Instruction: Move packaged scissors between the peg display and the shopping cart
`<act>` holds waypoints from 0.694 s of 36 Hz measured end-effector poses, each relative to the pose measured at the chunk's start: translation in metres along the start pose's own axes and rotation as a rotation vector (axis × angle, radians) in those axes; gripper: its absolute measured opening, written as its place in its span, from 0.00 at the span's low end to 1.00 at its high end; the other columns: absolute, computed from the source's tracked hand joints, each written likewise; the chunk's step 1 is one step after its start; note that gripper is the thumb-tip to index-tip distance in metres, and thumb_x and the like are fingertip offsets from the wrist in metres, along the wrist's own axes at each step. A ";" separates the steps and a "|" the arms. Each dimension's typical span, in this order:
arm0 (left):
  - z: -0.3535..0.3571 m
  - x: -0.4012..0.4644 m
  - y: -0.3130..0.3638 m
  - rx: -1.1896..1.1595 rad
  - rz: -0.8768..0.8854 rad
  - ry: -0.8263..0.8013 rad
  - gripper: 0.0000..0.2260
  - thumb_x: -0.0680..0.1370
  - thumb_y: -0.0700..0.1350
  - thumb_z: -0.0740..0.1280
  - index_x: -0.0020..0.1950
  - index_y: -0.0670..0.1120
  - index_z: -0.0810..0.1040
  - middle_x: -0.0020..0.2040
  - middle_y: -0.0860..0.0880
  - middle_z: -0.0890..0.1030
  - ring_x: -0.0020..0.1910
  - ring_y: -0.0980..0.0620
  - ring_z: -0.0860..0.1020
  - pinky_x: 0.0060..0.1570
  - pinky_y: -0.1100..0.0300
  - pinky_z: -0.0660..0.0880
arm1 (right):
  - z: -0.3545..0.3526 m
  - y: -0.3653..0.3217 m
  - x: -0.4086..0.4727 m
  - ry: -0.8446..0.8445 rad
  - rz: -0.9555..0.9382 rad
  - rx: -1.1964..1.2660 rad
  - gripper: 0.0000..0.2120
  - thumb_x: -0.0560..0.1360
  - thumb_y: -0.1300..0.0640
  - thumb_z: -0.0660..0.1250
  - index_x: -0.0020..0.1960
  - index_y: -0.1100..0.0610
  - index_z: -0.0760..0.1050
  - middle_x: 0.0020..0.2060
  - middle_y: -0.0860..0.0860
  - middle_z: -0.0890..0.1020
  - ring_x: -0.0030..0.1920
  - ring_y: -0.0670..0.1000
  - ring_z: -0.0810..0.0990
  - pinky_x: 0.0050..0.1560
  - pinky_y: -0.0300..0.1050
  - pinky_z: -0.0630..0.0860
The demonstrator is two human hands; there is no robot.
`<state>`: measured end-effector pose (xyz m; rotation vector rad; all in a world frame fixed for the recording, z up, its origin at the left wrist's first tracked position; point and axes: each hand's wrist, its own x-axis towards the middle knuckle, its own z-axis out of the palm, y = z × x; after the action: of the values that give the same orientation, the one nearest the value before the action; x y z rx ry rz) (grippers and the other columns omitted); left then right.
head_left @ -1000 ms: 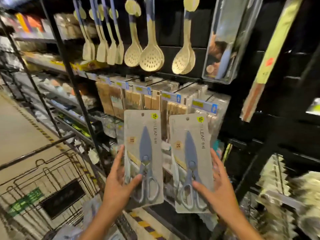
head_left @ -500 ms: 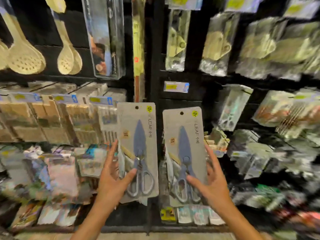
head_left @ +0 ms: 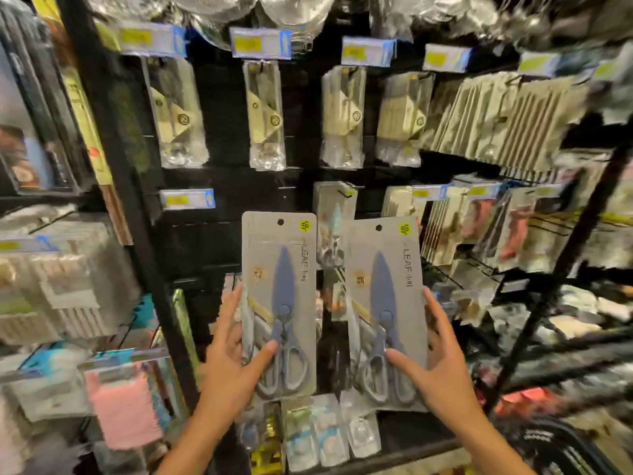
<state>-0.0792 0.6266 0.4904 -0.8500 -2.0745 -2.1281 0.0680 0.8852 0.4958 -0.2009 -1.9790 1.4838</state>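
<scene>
Scissors came to two in my grasp, each a blue-grey pair sealed on a grey card: one carded pair (head_left: 278,303) in my left hand (head_left: 233,358) and the other carded pair (head_left: 385,311) in my right hand (head_left: 440,368). Each hand pinched its card, thumb across the handles in front, fingers behind the outer edge. Both cards stood upright, side by side and apart, before the black peg display (head_left: 222,108), where a third pack (head_left: 334,214) hung between them.

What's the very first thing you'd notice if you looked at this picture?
Two matching grey packs of blue scissors, held up side by side in the middle. The left hand holds the left scissors pack and the right hand holds the right scissors pack. Behind them, a black peg wall is crowded with hanging packets.
</scene>
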 end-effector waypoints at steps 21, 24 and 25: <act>0.064 0.070 -0.021 0.076 0.008 0.079 0.42 0.71 0.44 0.76 0.76 0.71 0.60 0.72 0.71 0.69 0.68 0.66 0.74 0.59 0.68 0.76 | -0.021 0.069 0.107 -0.076 0.011 0.070 0.46 0.70 0.59 0.78 0.75 0.31 0.57 0.73 0.31 0.65 0.69 0.40 0.73 0.65 0.51 0.77; 0.061 0.087 -0.030 0.044 0.027 0.082 0.41 0.72 0.42 0.75 0.76 0.70 0.61 0.70 0.69 0.73 0.66 0.65 0.76 0.56 0.71 0.76 | -0.011 0.077 0.125 -0.078 0.007 0.050 0.46 0.70 0.59 0.79 0.74 0.29 0.57 0.73 0.32 0.66 0.69 0.42 0.74 0.64 0.48 0.78; 0.061 0.092 -0.034 0.042 0.028 0.080 0.41 0.73 0.40 0.75 0.76 0.70 0.61 0.70 0.66 0.74 0.65 0.64 0.77 0.54 0.72 0.77 | -0.008 0.081 0.131 -0.076 0.012 0.042 0.46 0.70 0.59 0.79 0.74 0.28 0.57 0.74 0.34 0.66 0.69 0.43 0.74 0.64 0.48 0.78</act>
<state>-0.1503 0.7177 0.4948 -0.7713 -2.0477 -2.0613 -0.0493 0.9828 0.4767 -0.1407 -2.0072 1.5609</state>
